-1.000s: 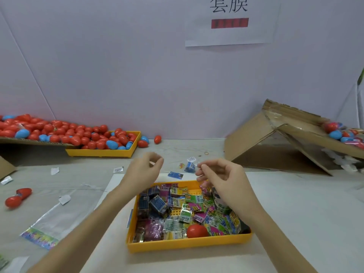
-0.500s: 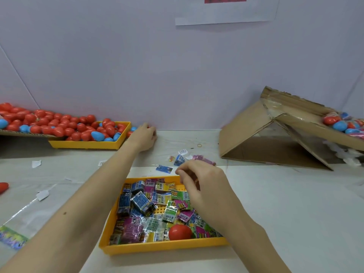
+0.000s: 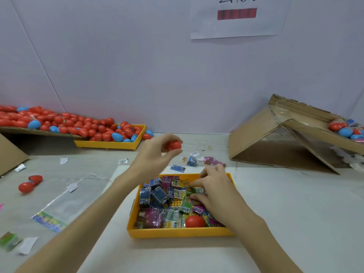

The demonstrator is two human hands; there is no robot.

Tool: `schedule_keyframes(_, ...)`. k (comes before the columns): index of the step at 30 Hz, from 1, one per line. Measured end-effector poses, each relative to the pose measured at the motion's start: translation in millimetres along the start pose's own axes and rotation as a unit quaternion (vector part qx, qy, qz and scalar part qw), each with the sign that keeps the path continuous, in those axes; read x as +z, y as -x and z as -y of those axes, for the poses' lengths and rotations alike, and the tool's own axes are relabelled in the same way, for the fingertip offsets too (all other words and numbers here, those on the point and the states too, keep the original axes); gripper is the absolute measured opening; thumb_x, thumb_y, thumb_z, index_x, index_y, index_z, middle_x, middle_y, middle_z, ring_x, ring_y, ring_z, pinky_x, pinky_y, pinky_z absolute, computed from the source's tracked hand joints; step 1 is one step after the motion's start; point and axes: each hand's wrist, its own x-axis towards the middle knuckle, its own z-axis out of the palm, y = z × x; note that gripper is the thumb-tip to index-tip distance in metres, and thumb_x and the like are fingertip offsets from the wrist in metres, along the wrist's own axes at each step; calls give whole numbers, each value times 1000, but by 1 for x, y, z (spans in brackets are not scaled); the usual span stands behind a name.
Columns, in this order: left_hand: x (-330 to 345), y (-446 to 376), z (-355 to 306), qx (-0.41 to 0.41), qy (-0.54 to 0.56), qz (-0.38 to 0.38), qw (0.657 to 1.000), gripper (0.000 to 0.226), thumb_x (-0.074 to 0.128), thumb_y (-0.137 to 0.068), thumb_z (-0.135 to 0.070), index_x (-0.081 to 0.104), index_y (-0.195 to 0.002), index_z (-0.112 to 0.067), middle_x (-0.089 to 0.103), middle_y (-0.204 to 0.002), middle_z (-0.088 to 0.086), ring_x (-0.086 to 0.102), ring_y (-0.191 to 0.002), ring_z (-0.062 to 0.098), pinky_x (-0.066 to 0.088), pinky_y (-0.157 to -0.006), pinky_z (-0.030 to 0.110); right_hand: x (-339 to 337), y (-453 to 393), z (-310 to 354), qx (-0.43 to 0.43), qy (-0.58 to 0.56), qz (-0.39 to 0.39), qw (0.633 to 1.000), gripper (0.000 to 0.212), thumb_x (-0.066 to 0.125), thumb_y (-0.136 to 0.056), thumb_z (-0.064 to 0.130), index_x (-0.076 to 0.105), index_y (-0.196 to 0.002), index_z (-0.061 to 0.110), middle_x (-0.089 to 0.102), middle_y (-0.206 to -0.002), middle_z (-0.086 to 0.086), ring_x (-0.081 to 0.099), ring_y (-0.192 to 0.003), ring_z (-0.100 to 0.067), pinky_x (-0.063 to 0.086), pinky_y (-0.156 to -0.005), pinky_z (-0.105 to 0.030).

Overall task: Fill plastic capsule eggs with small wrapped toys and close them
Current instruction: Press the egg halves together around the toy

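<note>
Two hands work: the left hand grips one glossy red egg, the right hand pinches one green wrapped toy in the yellow tray.

wall: plain pale lilac, evenly lit | paper sign: white, dark characters above a red bar, fixed high on wall | counter: pale grey, mottled, meets wall at back | light: soft, faint shadows
</note>
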Motion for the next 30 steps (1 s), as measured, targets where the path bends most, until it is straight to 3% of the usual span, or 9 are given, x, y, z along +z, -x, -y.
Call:
schedule_keyframes(5, -3, 59, -25, -3, 116, -10, 993, 28, 65, -96, -33, 63, -121, -22, 74, -111, -6, 75, -96, 12, 60, -86, 28, 4, 1, -1, 21, -44, -28, 998, 17, 75, -91, 44, 69, -105, 36, 49, -114, 13, 32, -112, -10, 41, -101, -30)
schedule_keyframes(11, -6, 70, -27, 41, 21, 9, 999, 32, 57, -95, -50, 62, -121, -32, 68, -117, -19, 66, -101, 5, 54, -85, 17, 3, 2, -2, 16, -109, -50, 993, 13, 76, -92, 38, 64, -88, 37, 48, -105, 16, 40, -104, -3, 43, -93, -26)
schedule_keyframes(15, -4, 72, -29, 75, 4, -32, 997, 28, 60, -96, -40, 69, -118, -25, 60, -107, -10, 61, -87, 13, 51, -76, 18, 0, 4, 1, 21, -210, -111, 971, 9, 77, -92, 31, 71, -85, 30, 57, -97, 17, 58, -87, -2, 47, -76, -14)
schedule_keyframes(18, -2, 75, -33, -6, 147, -27, 989, 25, 58, -102, -30, 65, -125, -25, 70, -106, -4, 71, -95, 15, 56, -81, 19, -3, 5, 0, 31, -274, -130, 952, 7, 75, -95, 21, 74, -89, 25, 68, -84, 15, 63, -86, -1, 47, -71, -11)
schedule_keyframes(20, -2, 75, -37, -86, 316, 2, 945, 25, 64, -101, -21, 66, -126, -25, 74, -114, -1, 75, -101, 22, 57, -92, 24, -5, 5, -2, 53, -311, -136, 939, 8, 72, -96, 17, 75, -96, 25, 70, -85, 14, 64, -87, 0, 48, -73, -10)
schedule_keyframes(23, -1, 73, -40, -156, 468, -10, 870, 33, 79, -86, -24, 72, -118, -19, 73, -120, 7, 75, -106, 32, 57, -97, 29, -10, 4, -2, 101, -414, -138, 894, 22, 69, -98, 12, 74, -112, 27, 71, -91, 4, 71, -80, -6, 57, -73, -20)
schedule_keyframes(25, 1, 74, -42, -171, 456, -21, 873, 35, 82, -84, -24, 69, -115, -15, 73, -118, 10, 76, -103, 33, 58, -93, 27, -14, 6, -1, 125, -498, -135, 847, 25, 67, -99, 6, 75, -113, 24, 73, -97, -5, 76, -76, -14, 62, -71, -26)
schedule_keyframes(27, 6, 76, -41, -159, 439, -14, 884, 34, 78, -87, -15, 62, -117, -8, 73, -118, 10, 76, -102, 34, 60, -88, 28, -18, 8, 1, 144, -575, -131, 794, 22, 67, -98, 2, 77, -110, 18, 76, -100, -9, 79, -81, -21, 60, -67, -20)
schedule_keyframes(30, 9, 78, -41, -135, 409, -2, 903, 31, 73, -90, -13, 64, -119, -10, 75, -117, 3, 76, -102, 26, 60, -83, 25, -22, 9, 2, 155, -668, -111, 720, 19, 70, -94, -1, 75, -111, 5, 76, -104, -17, 78, -94, -28, 62, -76, -23)
